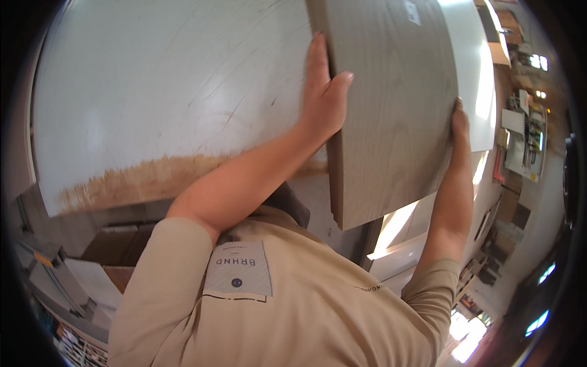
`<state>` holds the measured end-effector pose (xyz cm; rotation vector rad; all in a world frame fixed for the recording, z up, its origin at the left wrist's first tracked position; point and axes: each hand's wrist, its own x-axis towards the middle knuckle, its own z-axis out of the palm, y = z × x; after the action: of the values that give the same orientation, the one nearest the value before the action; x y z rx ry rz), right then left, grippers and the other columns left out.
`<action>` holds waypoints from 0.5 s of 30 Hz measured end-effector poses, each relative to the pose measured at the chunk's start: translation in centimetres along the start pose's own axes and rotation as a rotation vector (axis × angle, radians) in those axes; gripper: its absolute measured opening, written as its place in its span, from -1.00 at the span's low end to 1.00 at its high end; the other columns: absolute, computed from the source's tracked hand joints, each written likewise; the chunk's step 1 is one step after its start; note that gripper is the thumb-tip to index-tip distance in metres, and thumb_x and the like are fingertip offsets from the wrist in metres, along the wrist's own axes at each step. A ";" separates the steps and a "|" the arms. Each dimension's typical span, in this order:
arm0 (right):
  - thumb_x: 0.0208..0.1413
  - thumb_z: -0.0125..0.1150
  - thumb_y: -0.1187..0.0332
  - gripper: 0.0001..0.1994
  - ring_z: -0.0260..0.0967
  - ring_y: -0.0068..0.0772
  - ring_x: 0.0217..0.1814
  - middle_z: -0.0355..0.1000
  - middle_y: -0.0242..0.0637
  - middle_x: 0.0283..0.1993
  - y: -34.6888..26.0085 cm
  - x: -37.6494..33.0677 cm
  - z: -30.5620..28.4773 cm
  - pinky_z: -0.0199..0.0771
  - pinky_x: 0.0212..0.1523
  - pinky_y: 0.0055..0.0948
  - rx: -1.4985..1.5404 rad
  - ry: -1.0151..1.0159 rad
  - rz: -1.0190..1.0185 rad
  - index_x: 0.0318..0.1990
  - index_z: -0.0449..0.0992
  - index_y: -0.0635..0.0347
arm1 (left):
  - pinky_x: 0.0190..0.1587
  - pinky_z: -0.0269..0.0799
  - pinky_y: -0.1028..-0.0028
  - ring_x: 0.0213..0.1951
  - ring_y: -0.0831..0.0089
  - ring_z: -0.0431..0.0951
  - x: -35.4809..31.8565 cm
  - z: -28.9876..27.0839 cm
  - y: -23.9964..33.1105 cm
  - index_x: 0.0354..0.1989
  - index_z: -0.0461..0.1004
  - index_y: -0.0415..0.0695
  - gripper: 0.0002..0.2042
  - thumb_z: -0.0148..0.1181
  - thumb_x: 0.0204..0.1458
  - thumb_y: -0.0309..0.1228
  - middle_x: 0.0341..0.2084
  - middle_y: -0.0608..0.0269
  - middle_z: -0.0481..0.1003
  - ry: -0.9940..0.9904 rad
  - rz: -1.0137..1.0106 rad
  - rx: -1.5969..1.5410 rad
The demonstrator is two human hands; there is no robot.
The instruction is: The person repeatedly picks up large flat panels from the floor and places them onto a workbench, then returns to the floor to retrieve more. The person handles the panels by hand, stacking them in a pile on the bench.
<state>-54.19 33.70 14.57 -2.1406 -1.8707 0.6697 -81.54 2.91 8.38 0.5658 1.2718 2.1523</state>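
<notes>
A grey-brown wood-grain panel (394,128), thick along its left side, lies across the right part of a scuffed white worktable (153,79). A small pale label (413,12) is on its far end. My left hand (325,101) is closed on the panel's left edge, thumb over the top corner and fingers along the side. On the opposite edge, my right hand (460,125) grips the panel, with most of its fingers hidden. The panel's near end juts past the table's worn front edge, toward my body.
Bare brown wood shows along the table's front edge (140,177). A brown box (119,248) stands below at the left. Past my right arm, a white cart or shelf with items (524,137) and several boards line the floor. Bright sunlight falls on the right side.
</notes>
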 end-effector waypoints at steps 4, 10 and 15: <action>0.25 -0.29 -0.19 -0.21 0.21 -0.05 0.29 0.23 0.13 0.26 0.9 -1.0 0.7 0.12 0.30 -0.29 -0.167 0.009 -0.042 0.27 0.16 0.48 | 0.38 -0.14 0.30 0.38 0.12 -0.03 -0.5 -2.3 1.3 0.34 -0.07 -0.35 -0.35 -0.04 0.06 -0.42 0.34 -0.11 0.00 0.047 -0.076 -0.017; 0.21 -0.26 -0.22 -0.19 0.19 -0.02 0.32 0.28 0.16 0.22 2.7 -6.8 0.6 0.11 0.29 -0.25 -0.128 0.041 -0.113 0.17 0.29 0.53 | 0.31 0.04 0.36 0.27 0.10 0.19 -2.9 -6.5 5.8 0.28 0.13 -0.34 -0.39 -0.03 0.00 -0.37 0.21 -0.18 0.23 0.112 -0.007 0.189; 0.20 -0.15 -0.17 -0.24 0.19 -0.17 0.30 0.24 0.01 0.28 4.3 -15.2 0.6 0.08 0.30 -0.33 0.084 -0.068 -0.038 0.27 0.21 0.41 | 0.36 -0.12 0.43 0.35 0.15 0.05 -7.7 -11.3 7.9 0.31 0.08 -0.33 -0.38 -0.06 -0.02 -0.47 0.28 -0.13 0.14 -0.029 -0.071 0.118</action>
<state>-52.05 18.03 15.01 -2.0496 -1.8770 0.8070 -84.73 -12.47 9.71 0.5891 1.3890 2.0147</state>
